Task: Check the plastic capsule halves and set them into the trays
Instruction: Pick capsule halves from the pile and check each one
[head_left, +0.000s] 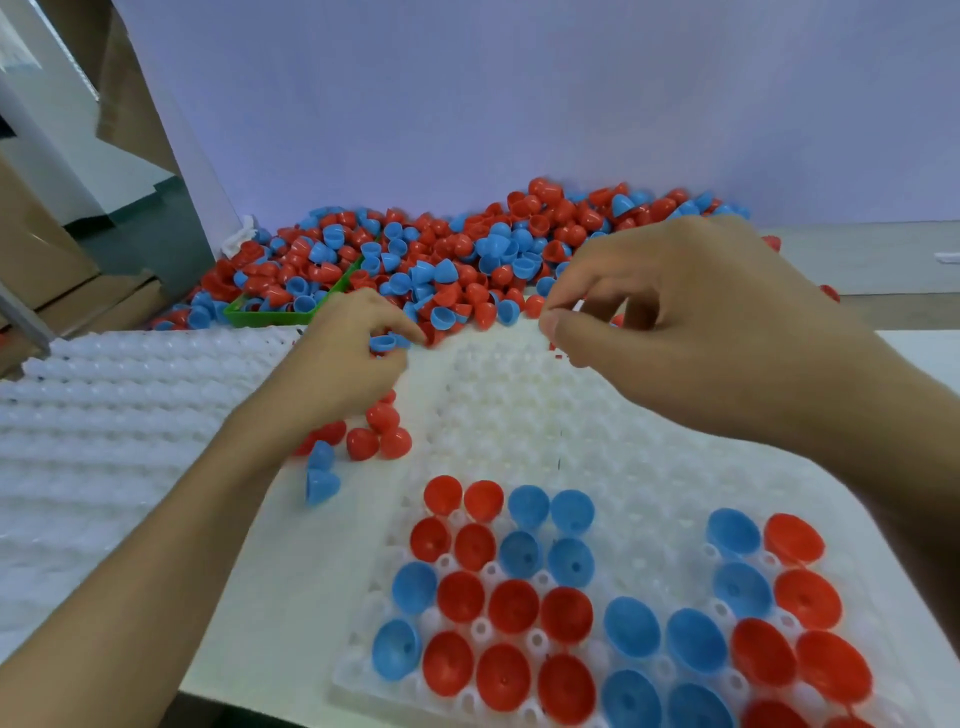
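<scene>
Above tray (519, 415), left hand (343, 358) pinches blue half (383, 343).

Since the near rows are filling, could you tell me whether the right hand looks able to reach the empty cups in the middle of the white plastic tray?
Probably yes: the right hand hovers above the white plastic tray, whose middle cups lie bare below it.

White table (291, 561), trays (519, 415), capsule-half heap (467, 260), green bin (270, 316)
</scene>
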